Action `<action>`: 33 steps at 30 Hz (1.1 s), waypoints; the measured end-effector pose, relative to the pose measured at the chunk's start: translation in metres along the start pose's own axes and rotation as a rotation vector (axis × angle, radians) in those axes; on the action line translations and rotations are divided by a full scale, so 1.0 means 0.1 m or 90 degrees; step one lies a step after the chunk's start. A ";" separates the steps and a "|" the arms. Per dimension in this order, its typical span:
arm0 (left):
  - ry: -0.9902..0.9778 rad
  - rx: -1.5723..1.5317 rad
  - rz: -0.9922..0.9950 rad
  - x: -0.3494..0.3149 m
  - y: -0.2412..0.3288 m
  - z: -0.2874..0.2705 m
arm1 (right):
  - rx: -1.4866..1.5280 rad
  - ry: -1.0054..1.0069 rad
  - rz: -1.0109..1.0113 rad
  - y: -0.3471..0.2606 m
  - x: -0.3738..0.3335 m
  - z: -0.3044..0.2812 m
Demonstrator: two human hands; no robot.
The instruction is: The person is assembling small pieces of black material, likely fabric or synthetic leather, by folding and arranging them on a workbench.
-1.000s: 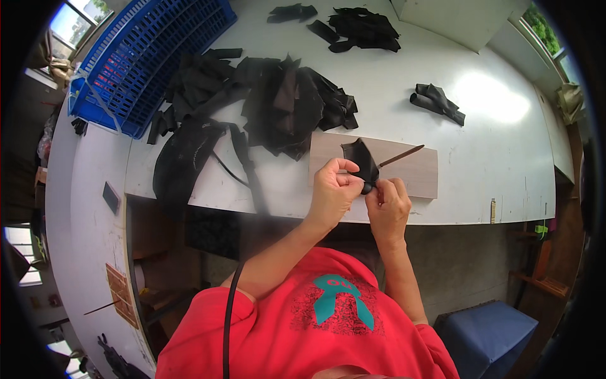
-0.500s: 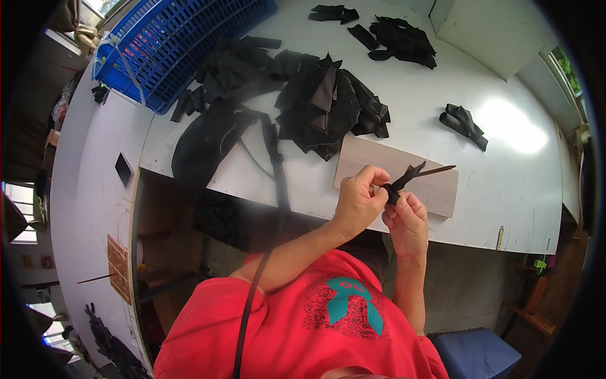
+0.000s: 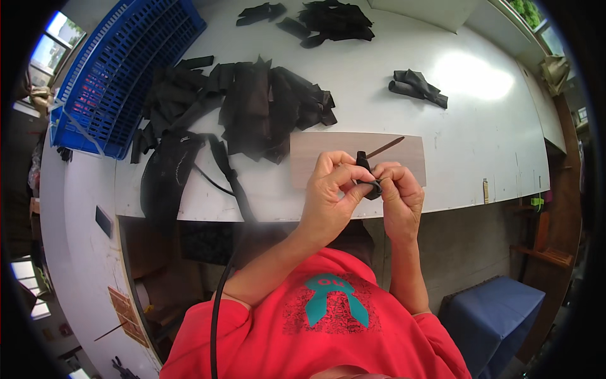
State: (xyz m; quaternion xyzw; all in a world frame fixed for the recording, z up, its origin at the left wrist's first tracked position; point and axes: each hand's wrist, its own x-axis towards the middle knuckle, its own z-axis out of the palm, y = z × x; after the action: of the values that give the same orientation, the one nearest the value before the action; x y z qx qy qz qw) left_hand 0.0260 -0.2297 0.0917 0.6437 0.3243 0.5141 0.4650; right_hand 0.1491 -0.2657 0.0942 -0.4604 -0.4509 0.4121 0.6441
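Bright glare sits on the white worktable (image 3: pixel 353 95), where a blue slatted plastic crate (image 3: pixel 136 76) stands at the far left. Specks of pinkish red show through its slats; what they belong to, I can't make out. Beside the crate lies a heap of black sheet pieces (image 3: pixel 252 114). Over the near edge of a pale wood-grained board (image 3: pixel 319 146), the left hand (image 3: pixel 331 199) and right hand (image 3: pixel 403 197) both pinch a small black strip (image 3: pixel 362 159) between closed fingertips. Its upper end pokes up as a narrow stub, while the lower part curls into a rounded fold with a faint sheen. Past the fingers a slim brown stick (image 3: pixel 386 146) slants across the board; I can't tell whether it's gripped.
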 end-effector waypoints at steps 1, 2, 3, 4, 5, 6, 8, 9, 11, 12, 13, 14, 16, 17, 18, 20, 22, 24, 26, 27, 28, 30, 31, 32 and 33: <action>-0.009 -0.005 0.001 0.03 0.03 0.02 | -0.004 0.009 -0.002 -0.08 0.01 0.01; -0.011 -0.111 -0.115 0.08 0.12 0.03 | -0.054 0.017 0.030 -0.16 0.02 0.01; -0.012 -0.215 -0.233 0.13 0.19 0.04 | -0.103 0.025 0.062 -0.21 0.04 0.01; -0.048 -0.241 -0.298 0.20 0.25 0.03 | -0.113 0.043 0.043 -0.24 0.08 0.01; -0.053 -0.243 -0.296 0.28 0.27 0.01 | -0.115 0.047 0.040 -0.31 0.14 -0.03; -0.100 -0.450 -0.340 0.35 0.28 0.00 | -0.112 0.017 0.070 -0.41 0.20 -0.07; -0.209 -0.784 -0.365 0.46 0.37 0.02 | -0.011 -0.031 0.131 -0.55 0.31 -0.11; -0.212 -0.783 -0.366 0.52 0.44 0.03 | -0.011 -0.027 0.130 -0.66 0.35 -0.11; -0.401 -1.046 -0.415 0.63 0.54 0.05 | 0.078 -0.095 0.124 -0.90 0.43 -0.10; -0.444 -1.097 -0.353 0.66 0.51 0.08 | 0.023 -0.100 0.088 -0.91 0.48 -0.12; -0.447 -1.095 -0.357 0.71 0.45 0.09 | 0.025 -0.096 0.086 -0.87 0.54 -0.17; -0.313 -1.047 -0.476 0.74 0.35 0.09 | 0.001 -0.105 0.145 -0.74 0.62 -0.25; -0.140 -0.945 -0.650 0.78 0.08 0.11 | 0.005 -0.115 0.259 -0.40 0.69 -0.41; -0.145 -0.945 -0.652 0.75 -0.08 0.14 | 0.033 -0.114 0.320 -0.20 0.67 -0.51; -0.097 -0.936 -0.721 0.68 -0.25 0.14 | 0.109 -0.123 0.352 -0.05 0.62 -0.56; -0.046 -0.925 -0.793 0.57 -0.46 0.12 | 0.188 -0.130 0.386 0.12 0.56 -0.57; -0.005 -0.903 -0.797 0.52 -0.55 0.09 | 0.175 -0.139 0.385 0.19 0.56 -0.54; -0.030 -0.830 -0.705 0.48 -0.62 0.14 | 0.169 -0.152 0.371 0.24 0.60 -0.57; -0.057 -0.756 -0.617 0.46 -0.51 0.19 | 0.161 -0.160 0.357 0.28 0.65 -0.61; -0.076 -0.668 -0.525 0.47 -0.36 0.22 | 0.137 -0.205 0.323 0.29 0.67 -0.64; -0.087 -0.579 -0.431 0.48 -0.21 0.24 | 0.115 -0.254 0.291 0.30 0.71 -0.65; -0.119 -0.498 -0.371 0.48 -0.03 0.25 | 0.093 -0.267 0.251 0.23 0.78 -0.66; -0.143 -0.414 -0.303 0.48 0.02 0.25 | 0.073 -0.290 0.209 0.19 0.83 -0.65; -0.146 -0.345 -0.303 0.47 -0.05 0.24 | 0.002 -0.321 0.206 0.23 0.86 -0.65; -0.149 -0.346 -0.304 0.41 -0.18 0.21 | 0.002 -0.318 0.206 0.33 0.80 -0.65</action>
State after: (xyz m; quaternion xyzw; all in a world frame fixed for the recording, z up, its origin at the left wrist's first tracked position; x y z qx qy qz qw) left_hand 0.0582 -0.1920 0.0893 0.4579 0.2618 0.3814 0.7592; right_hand 0.2281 -0.1970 0.0674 -0.4100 -0.5153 0.6107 0.4397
